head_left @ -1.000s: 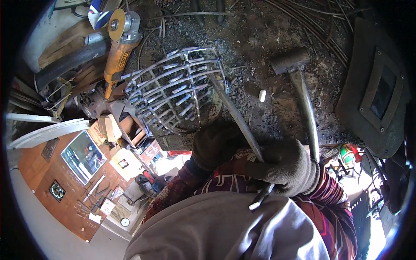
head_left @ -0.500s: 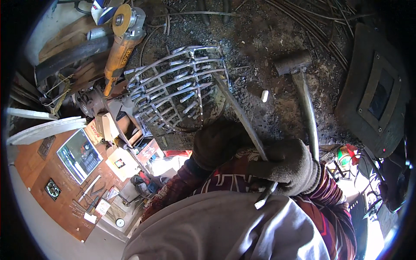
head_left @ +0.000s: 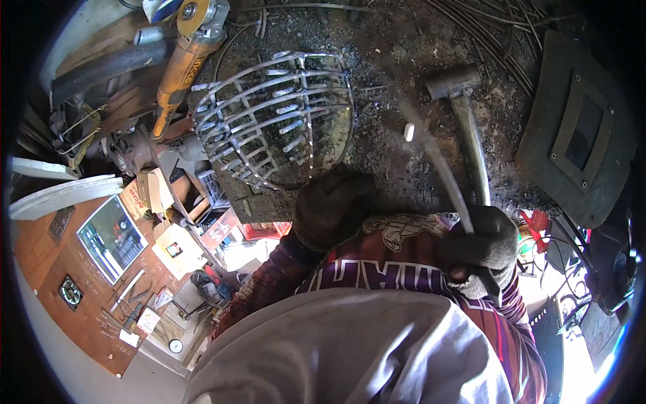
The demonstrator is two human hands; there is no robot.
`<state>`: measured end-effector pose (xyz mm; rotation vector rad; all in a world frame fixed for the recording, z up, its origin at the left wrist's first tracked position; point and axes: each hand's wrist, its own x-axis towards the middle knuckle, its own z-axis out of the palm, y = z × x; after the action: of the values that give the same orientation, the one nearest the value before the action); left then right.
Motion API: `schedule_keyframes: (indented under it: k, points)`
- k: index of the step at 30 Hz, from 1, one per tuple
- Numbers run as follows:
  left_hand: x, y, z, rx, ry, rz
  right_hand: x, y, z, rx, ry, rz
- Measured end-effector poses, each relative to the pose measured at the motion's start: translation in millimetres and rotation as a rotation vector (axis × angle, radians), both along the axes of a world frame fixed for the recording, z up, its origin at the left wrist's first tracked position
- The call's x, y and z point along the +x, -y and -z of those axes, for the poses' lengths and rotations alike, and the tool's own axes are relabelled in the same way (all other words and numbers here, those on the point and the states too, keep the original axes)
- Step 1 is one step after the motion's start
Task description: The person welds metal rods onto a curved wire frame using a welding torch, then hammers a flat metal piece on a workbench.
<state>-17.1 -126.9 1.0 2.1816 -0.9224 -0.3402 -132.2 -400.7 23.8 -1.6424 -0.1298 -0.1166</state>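
A rounded lattice of welded metal rods (head_left: 276,118) lies on the dark, grimy worktable (head_left: 377,178). Just below its near rim is my left hand (head_left: 334,207) in a dark glove. Its fingers are in shadow, and I cannot make out whether they grip anything. My right hand (head_left: 488,246), also gloved, is closed round a long, flat metal bar (head_left: 444,168). The bar slants up and left over the table, apart from the lattice, its far end blurred. Its short lower end pokes out below my fist.
A hammer (head_left: 454,84) lies right of the bar, near a small white stick (head_left: 409,132). An orange angle grinder (head_left: 182,74) is left of the lattice. At the right rests a dark welding mask (head_left: 579,135). Bent rods (head_left: 498,50) lie at the back.
My right hand has moved to the right with the bar. The bar's far end has swung away from the lattice's right edge. My left hand stays near the rim.
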Motion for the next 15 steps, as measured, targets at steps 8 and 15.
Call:
schedule_keyframes:
  k: [8, 15]
  points:
    - [-3, -1, -2, 0.062, 0.038, 0.015, -12, 3, 0, -0.155, 0.045, 0.026]
    - [-8, -4, -2, 0.075, -0.006, -0.008, -20, -1, -11, -0.270, -0.051, 0.031]
